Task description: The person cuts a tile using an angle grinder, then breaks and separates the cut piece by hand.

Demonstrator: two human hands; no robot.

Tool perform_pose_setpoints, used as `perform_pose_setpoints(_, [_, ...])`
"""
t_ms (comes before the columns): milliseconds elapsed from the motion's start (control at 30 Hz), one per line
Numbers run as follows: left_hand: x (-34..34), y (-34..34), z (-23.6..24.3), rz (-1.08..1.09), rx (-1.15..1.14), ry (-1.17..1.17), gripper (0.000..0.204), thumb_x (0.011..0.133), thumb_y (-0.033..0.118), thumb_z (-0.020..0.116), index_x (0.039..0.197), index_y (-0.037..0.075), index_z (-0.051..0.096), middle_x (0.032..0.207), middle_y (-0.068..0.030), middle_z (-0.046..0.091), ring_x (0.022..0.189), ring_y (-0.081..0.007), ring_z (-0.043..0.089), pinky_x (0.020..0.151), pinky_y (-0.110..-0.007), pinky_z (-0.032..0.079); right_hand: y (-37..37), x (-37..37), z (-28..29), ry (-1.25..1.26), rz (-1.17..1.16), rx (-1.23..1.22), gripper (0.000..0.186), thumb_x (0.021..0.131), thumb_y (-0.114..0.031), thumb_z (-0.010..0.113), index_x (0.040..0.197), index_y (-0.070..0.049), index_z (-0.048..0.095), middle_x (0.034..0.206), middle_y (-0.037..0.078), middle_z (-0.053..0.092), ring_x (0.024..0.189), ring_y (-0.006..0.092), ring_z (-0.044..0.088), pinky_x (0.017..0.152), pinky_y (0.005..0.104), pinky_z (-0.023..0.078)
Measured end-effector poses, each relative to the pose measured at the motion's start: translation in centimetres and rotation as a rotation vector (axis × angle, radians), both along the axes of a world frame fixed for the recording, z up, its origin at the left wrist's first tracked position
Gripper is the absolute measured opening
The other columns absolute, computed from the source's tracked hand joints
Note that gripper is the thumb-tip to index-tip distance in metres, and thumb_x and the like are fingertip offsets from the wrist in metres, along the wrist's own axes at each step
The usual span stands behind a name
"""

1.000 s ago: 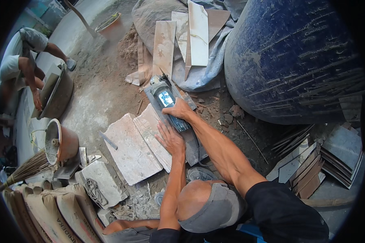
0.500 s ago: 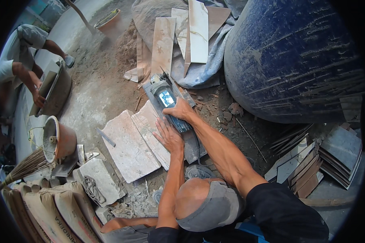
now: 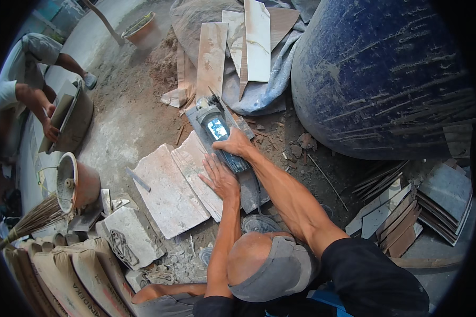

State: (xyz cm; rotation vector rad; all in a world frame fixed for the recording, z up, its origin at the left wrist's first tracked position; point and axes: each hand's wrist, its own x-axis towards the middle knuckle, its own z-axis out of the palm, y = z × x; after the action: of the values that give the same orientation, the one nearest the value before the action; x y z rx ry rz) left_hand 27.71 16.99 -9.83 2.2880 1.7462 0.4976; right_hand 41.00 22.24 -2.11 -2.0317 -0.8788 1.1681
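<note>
Neither of my hands shows. Below me crouches a worker in a grey cap (image 3: 277,269) and black sleeves, whose arms reach up to a grey hand-held power tool (image 3: 219,134) with a blade at its far end, lying on a flat grey piece. The worker's right hand (image 3: 232,142) grips the tool's body. The worker's left hand (image 3: 219,177) lies spread and flat on pale, rough slabs (image 3: 169,198), just beside the tool. A thin grey strip (image 3: 137,178) rests on the left slab.
Another worker (image 3: 29,90) bends over a tub (image 3: 79,124) at left. Around are a bucket (image 3: 82,185), broom (image 3: 34,214), paper sacks (image 3: 55,274), cut tiles (image 3: 256,47) on a tarp, a large blue drum (image 3: 381,79), stacked tiles (image 3: 444,193) and an orange bucket (image 3: 141,34).
The worker at left has shifted both hands at the tub's board. The whole view has moved slightly. The crouched worker's hands keep the same hold on tool and slab.
</note>
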Motion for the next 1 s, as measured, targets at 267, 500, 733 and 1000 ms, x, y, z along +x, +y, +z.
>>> perform_pose_setpoints(267, [-0.1,0.1,-0.4,0.004,-0.033,0.027,0.048,0.096,0.016,0.038,0.144,0.009,0.034,0.152,-0.0075,0.028,0.142,-0.0256,0.020,0.111,-0.058,0.006,-0.3,-0.1,-0.7,-0.016,-0.005,0.020,0.069,0.055,-0.039,0.076,0.101,0.011,0.062,0.101,0.029,0.064,0.095,0.0352,0.064,0.082,0.0367,0.050])
perform_pose_setpoints(500, [-0.1,0.1,-0.5,-0.001,-0.011,-0.007,0.047,0.097,0.018,0.038,0.143,0.008,0.035,0.152,-0.0082,0.028,0.142,-0.0252,0.021,0.112,-0.058,0.005,-1.3,-0.3,-0.7,-0.004,-0.007,0.007,0.075,0.055,-0.040,0.076,0.106,0.012,0.059,0.104,0.030,0.063,0.097,0.0356,0.064,0.084,0.0376,0.049])
perform_pose_setpoints(733, [-0.1,0.1,-0.5,0.026,-0.005,-0.023,0.046,0.098,0.019,0.039,0.144,0.013,0.035,0.151,-0.0057,0.030,0.142,-0.0245,0.022,0.112,-0.057,0.006,-1.4,-0.3,-0.8,-0.003,-0.017,0.011,0.074,0.055,-0.039,0.077,0.105,0.012,0.059,0.103,0.030,0.063,0.096,0.0343,0.064,0.082,0.0365,0.050])
perform_pose_setpoints(1000, [-0.1,0.1,-0.3,0.018,-0.037,-0.016,0.049,0.096,0.018,0.040,0.144,0.008,0.034,0.152,-0.0075,0.029,0.142,-0.0255,0.022,0.112,-0.058,0.005,-1.0,-0.1,-0.7,0.019,-0.020,0.024,0.070,0.054,-0.039,0.077,0.100,0.011,0.062,0.100,0.029,0.065,0.093,0.0337,0.065,0.080,0.0360,0.050])
